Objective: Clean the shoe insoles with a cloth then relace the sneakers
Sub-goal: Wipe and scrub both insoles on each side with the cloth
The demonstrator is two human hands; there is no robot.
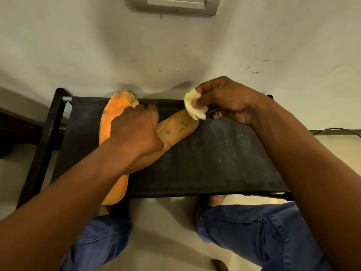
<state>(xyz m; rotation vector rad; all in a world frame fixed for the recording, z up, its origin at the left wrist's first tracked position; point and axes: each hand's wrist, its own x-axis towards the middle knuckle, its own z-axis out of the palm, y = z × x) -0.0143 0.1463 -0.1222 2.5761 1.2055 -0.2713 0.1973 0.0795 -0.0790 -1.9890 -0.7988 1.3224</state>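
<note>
Two orange insoles lie on a black fabric shelf [214, 153]. The left insole [109, 118] runs front to back, its far tip dark with dirt. The second insole [175, 126] lies slanted across it, with dark specks near its toe. My left hand [136, 132] presses down on the slanted insole's middle, fingers curled over it. My right hand [224, 102] pinches a small pale yellow cloth [193, 106] at the insole's toe end. No sneakers or laces are in view.
The shelf has a black frame [46, 133] with a metal rod at its back left. A pale wall rises right behind it. My knees in blue jeans [254, 231] sit below the front edge. A dark cable [336, 131] lies at the right.
</note>
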